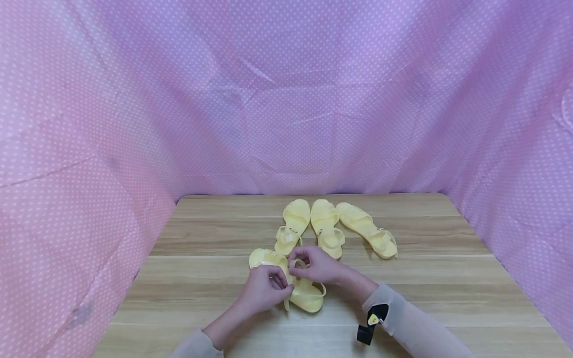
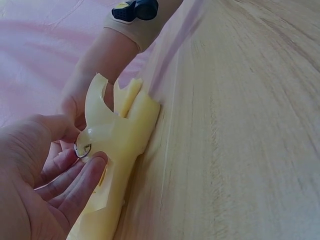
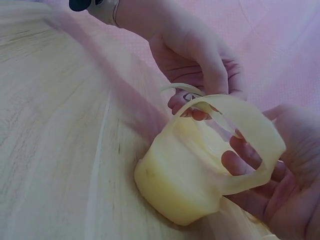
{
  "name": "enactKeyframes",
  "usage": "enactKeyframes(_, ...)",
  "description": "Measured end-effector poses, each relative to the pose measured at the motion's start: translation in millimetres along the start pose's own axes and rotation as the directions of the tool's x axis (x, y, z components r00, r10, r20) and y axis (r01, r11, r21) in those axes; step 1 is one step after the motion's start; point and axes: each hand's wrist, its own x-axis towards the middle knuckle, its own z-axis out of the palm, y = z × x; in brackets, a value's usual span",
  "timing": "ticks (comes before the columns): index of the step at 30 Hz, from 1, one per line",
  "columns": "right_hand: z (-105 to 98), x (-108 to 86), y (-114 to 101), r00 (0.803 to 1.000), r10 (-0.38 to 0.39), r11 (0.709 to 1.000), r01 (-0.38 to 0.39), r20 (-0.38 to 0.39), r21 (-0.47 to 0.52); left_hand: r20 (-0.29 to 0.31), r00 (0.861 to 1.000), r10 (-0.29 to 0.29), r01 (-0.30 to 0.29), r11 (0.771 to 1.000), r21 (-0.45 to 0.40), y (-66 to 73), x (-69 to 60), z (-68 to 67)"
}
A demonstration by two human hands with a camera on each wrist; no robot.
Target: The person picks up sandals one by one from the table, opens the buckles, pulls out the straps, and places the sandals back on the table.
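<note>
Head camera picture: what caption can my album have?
Left hand and right hand busy with one yellow sandal; three more sandals lie beyond on the wooden table.

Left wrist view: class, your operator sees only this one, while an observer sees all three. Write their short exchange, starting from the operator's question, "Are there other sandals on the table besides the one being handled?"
Observer: Yes, the head view shows three more yellow sandals beyond the handled sandal.
Operator: Which way do those three point?
Observer: Their toes are toward the far edge of the table, with the rightmost one lying at a slant.
Operator: I see a dark device on the right sleeve. Is there anything like it on the left?
Observer: Yes, the right wrist view shows a dark piece at the left cuff, partly cut off by the picture's edge.
</note>
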Motion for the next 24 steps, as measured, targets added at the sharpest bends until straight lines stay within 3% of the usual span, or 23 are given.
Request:
enactKeyframes(6,0.8,-0.4,2.4,0.999,0.033,0.997,-0.033,0.005,0.070,0.004,1.000,-0.014,0.014,1.000,0.002,-0.3,-1.1,1.8)
enactKeyframes(14,3.8,1.0,3.9,0.998,-0.050,0.998,0.049,0.042,0.037,-0.005,1.000,-0.009,0.009,1.000,0.005,-1.5,-2.0,3.4)
enactKeyframes(19,5.6,-0.4,3.9,0.998,-0.065,0.997,0.065,0.017,0.032,-0.006,1.000,-0.013,0.013,1.000,0.001,-1.5,-3.7,4.4)
enactKeyframes(24,7.4,-0.8,4.1,1.000,-0.024,0.999,0.024,-0.019,0.030,-0.012,1.000,0.002,-0.002,1.000,-0.016,-3.2,-4.2,5.4)
